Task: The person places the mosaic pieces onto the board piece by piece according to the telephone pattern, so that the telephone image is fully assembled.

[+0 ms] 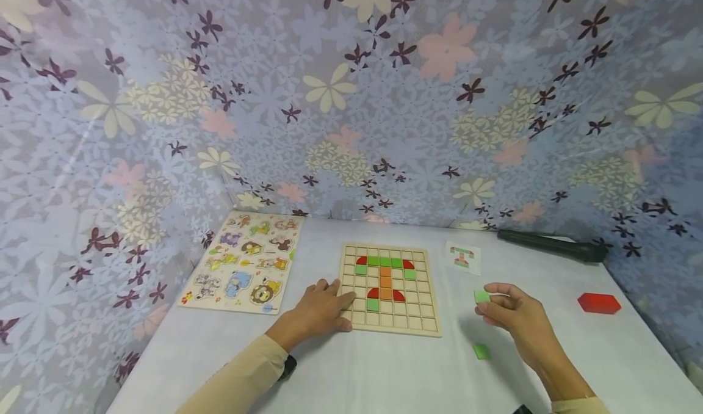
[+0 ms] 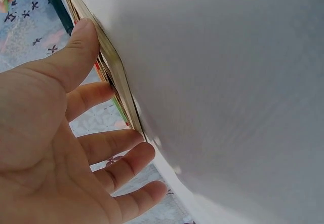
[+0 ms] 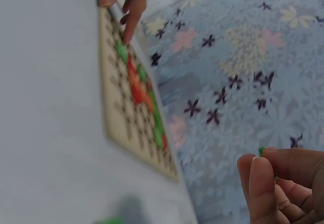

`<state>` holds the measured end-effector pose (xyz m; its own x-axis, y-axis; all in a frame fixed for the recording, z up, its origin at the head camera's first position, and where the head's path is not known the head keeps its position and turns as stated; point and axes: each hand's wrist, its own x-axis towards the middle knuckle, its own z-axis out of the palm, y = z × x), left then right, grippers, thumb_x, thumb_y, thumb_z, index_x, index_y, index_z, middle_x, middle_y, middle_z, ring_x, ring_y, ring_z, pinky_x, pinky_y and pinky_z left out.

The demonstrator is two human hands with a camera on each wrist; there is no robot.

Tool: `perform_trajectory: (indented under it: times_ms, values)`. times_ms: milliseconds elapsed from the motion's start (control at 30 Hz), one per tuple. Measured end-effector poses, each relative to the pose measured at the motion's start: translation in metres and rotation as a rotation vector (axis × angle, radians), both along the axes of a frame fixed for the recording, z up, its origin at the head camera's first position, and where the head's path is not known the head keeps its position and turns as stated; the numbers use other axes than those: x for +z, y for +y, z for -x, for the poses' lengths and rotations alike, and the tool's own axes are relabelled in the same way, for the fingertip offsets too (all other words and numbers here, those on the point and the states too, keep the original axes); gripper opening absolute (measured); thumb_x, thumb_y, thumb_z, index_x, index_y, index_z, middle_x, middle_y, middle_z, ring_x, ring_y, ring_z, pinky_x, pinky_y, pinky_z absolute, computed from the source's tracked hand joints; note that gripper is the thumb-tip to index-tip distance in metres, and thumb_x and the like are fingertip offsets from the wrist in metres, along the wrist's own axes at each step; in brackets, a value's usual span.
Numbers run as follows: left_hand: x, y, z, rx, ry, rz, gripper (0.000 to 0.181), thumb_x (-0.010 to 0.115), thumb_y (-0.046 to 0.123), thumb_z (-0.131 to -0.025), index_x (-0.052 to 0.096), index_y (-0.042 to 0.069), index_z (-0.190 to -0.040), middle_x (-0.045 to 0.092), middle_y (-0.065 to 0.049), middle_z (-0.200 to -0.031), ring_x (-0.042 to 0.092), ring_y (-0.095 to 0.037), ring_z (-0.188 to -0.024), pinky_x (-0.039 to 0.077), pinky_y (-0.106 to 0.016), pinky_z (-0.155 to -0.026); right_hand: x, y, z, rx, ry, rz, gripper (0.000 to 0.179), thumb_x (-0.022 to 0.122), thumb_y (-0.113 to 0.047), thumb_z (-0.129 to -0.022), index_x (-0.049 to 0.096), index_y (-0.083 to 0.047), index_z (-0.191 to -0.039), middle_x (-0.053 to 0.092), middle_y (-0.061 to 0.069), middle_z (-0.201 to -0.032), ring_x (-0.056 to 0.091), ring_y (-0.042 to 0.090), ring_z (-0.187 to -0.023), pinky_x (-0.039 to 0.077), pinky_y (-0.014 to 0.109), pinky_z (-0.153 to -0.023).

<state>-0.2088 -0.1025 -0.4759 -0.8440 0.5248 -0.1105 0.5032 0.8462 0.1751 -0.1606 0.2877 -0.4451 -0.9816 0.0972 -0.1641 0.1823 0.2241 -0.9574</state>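
Observation:
My right hand [image 1: 519, 319] pinches a small green square tile [image 1: 481, 296] between thumb and fingertips, raised to the right of the wooden grid board [image 1: 434, 304]. On the table below that hand lies another green tile [image 1: 481, 352]. My left hand [image 1: 321, 310] rests at the board's left edge, its fingers spread and touching the frame, as the left wrist view also shows. Red quarter-round pieces [image 1: 399, 295], orange squares [image 1: 386, 283] and green squares [image 1: 373, 305] sit in the board's cells. A pattern card [image 1: 463, 257] with a similar figure lies beyond the board, to its right.
A wooden animal puzzle board [image 1: 244, 261] lies at the left. Toward the right stand a red block [image 1: 598, 303] and a long dark cylindrical object [image 1: 551, 246] near the back edge. Flowered fabric [image 1: 351, 127] hangs behind the white table [image 1: 384, 371].

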Motion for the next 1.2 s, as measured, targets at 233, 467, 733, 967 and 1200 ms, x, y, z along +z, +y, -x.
perform_trajectory:
  times_ms: [233, 467, 733, 967, 1200]
  values:
    - [-0.001, 0.000, 0.000, 0.009, -0.005, 0.007, 0.069, 0.071, 0.054, -0.089, 0.054, 0.023, -0.149, 0.045, -0.021, -0.155, 0.043, -0.039, -0.136, 0.037, -0.056, -0.112, 0.014, -0.034, 0.022, 0.104, 0.137, 0.133, 0.043, 0.071, -0.005, -0.095, 0.049, 0.002, -0.130, 0.071, -0.001, -0.096, 0.075, 0.013, -0.089, 0.060, 0.027, -0.081]
    - [-0.005, -0.001, -0.001, 0.004, -0.003, 0.010, 0.069, 0.071, 0.054, -0.089, 0.055, 0.024, -0.149, 0.046, -0.021, -0.154, 0.044, -0.039, -0.136, 0.038, -0.055, -0.111, -0.003, -0.071, 0.039, 0.145, 0.120, 0.142, 0.043, 0.072, -0.004, -0.092, 0.050, 0.006, -0.128, 0.067, 0.002, -0.092, 0.073, 0.016, -0.086, 0.061, 0.031, -0.077]
    - [-0.007, 0.002, -0.002, 0.011, -0.004, 0.014, 0.069, 0.072, 0.054, -0.088, 0.055, 0.025, -0.148, 0.047, -0.020, -0.154, 0.045, -0.038, -0.135, 0.038, -0.055, -0.110, -0.034, -0.104, 0.050, 0.168, 0.061, 0.049, 0.039, 0.078, -0.008, -0.087, 0.060, 0.003, -0.120, 0.057, 0.005, -0.095, 0.058, 0.017, -0.076, 0.055, 0.030, -0.062]
    - [-0.006, 0.003, -0.002, 0.006, 0.009, 0.016, 0.069, 0.073, 0.054, -0.088, 0.056, 0.025, -0.148, 0.047, -0.020, -0.154, 0.046, -0.038, -0.134, 0.039, -0.055, -0.110, -0.051, -0.123, 0.052, 0.258, 0.101, -0.177, 0.030, 0.081, -0.006, -0.082, 0.068, -0.003, -0.110, 0.060, 0.003, -0.084, 0.054, 0.016, -0.072, 0.047, 0.027, -0.059]
    - [0.000, 0.001, 0.000, 0.010, -0.004, 0.009, 0.069, 0.071, 0.054, -0.089, 0.054, 0.025, -0.149, 0.046, -0.020, -0.155, 0.044, -0.038, -0.136, 0.038, -0.055, -0.111, -0.057, -0.138, 0.052, 0.304, 0.207, -0.460, 0.020, 0.080, -0.005, -0.079, 0.070, -0.010, -0.096, 0.058, -0.004, -0.076, 0.051, 0.011, -0.070, 0.042, 0.025, -0.062]
